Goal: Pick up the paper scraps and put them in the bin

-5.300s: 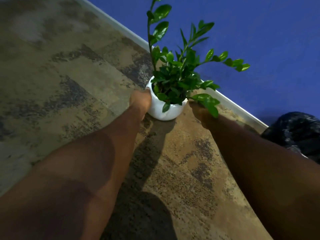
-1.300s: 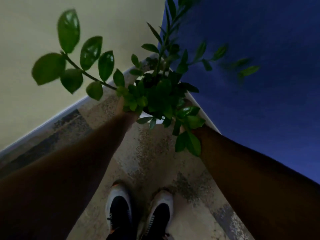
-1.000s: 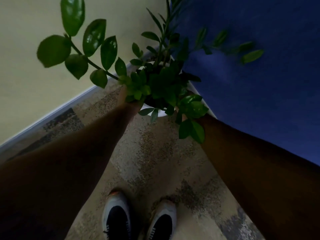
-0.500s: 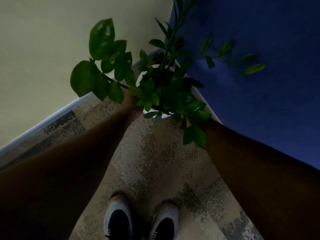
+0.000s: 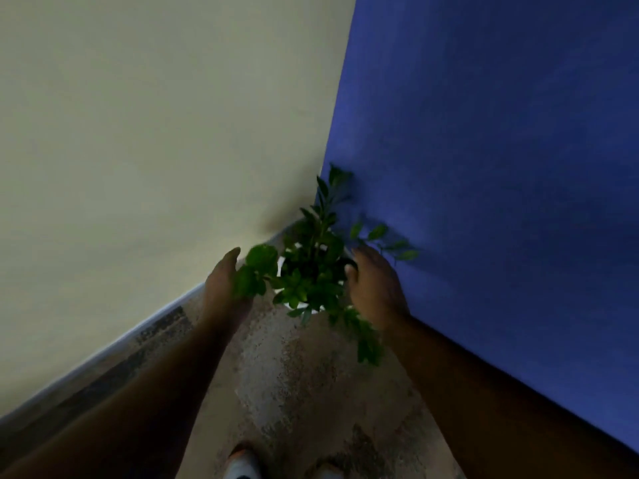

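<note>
Shoe tips (image 5: 242, 466) show at the bottom edge on speckled carpet (image 5: 294, 375), which narrows ahead into a corner between a cream wall (image 5: 138, 133) and a blue wall (image 5: 501, 133). Both forearms reach forward. The left hand (image 5: 223, 281) and right hand (image 5: 375, 285) flank a leafy plant (image 5: 311, 267) in a white pot (image 5: 304, 305) set in that corner, fingers spread and straight, gripping nothing. Paper scraps and bin lie out of view.

1. The green leafy plant in its round white pot (image 5: 304, 307) now sits low in the wall corner, no longer raised.
2. My left hand (image 5: 224, 285) and right hand (image 5: 375, 286) have let go, fingers straightened beside it.
</note>
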Available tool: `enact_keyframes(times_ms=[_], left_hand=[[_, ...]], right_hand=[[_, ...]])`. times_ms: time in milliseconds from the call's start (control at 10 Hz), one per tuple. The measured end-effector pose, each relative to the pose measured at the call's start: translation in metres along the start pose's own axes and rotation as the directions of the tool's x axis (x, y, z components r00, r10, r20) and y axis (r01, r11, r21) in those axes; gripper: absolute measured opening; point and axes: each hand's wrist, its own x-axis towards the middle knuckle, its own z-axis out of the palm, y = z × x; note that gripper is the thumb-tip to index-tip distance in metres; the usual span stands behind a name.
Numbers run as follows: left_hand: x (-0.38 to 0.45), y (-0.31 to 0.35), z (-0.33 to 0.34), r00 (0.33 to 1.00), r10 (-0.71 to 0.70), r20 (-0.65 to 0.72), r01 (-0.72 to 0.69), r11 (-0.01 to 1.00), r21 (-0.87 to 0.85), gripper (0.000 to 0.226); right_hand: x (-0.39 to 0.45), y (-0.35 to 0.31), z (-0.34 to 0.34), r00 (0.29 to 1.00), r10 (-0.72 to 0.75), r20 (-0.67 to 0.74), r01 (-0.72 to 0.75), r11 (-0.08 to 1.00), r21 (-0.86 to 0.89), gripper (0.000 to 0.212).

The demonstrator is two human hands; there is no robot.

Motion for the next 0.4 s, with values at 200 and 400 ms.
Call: enact_keyframes(times_ms=[200,400], left_hand=[[-0.004,0.088,-0.082,0.972,0.192,-0.135,-0.178,0.978,0.107,0.052],[-0.017,0.206,-0.176,0.844,0.486,-0.229,-0.401,0.853,0.333,0.064]], right_hand=[[0.008,-0.058,-0.108,0.975,-0.164,-0.153,0.149,0.983,-0.105,0.050],[0.009,-0.108,-0.254,0.954,-0.232,-0.190,0.210,0.969,-0.129,0.061]])
